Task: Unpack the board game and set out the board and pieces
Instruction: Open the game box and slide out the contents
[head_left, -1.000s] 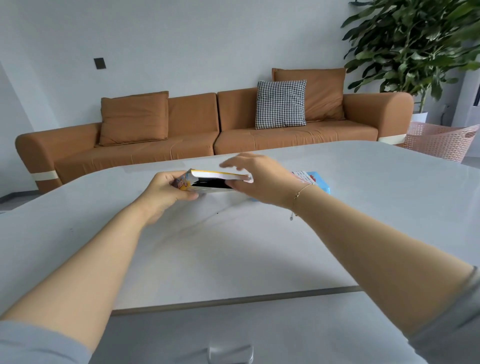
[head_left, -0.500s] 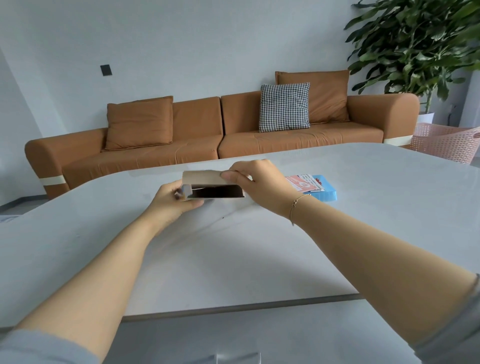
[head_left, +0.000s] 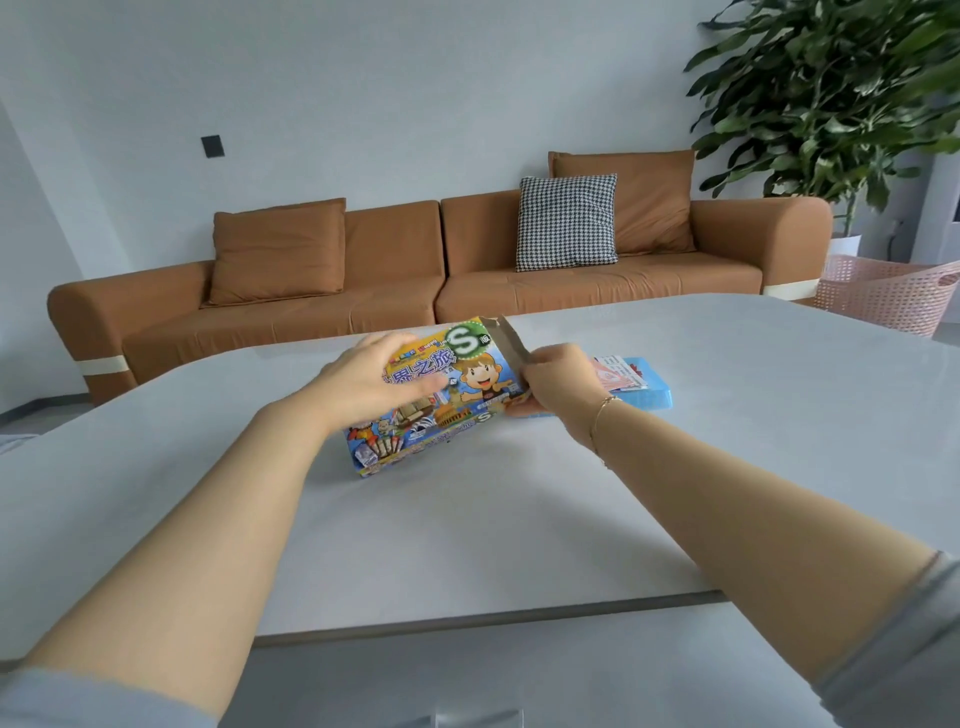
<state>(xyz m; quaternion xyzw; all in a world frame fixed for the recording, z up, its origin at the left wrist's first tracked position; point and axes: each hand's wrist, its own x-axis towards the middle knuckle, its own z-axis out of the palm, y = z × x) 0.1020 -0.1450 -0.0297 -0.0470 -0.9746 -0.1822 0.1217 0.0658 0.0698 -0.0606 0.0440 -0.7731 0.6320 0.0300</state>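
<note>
Currently the game box (head_left: 441, 395) sits tilted between the two hands, printed face toward the camera, its lower edge resting on the bench (head_left: 519, 519). The left hand (head_left: 374, 379) lies across the upper left of the printed face with fingers extended, pressing rather than gripping; this likely steadies the box against the pull applied at the other end. The right hand (head_left: 558, 382) is closed at the right end of the box, fingers curled at the base of the raised end flap (head_left: 511, 340). Whether the fingers pinch the flap itself or something inside the opening cannot be told, as the hand covers that end. The flap stands up and back, so this end is open and appears to be the access point for the contents.

Just beyond the right hand, on its outer side, a blue tray (head_left: 649, 389) with printed cards (head_left: 618, 374) on top rests flat on the bench, apparently contents already set out. No board is visible. Judged from this, unpacking is at an early stage, and the next move calls for drawing the remaining items out through the open end while the left hand keeps the box from sliding.
</note>
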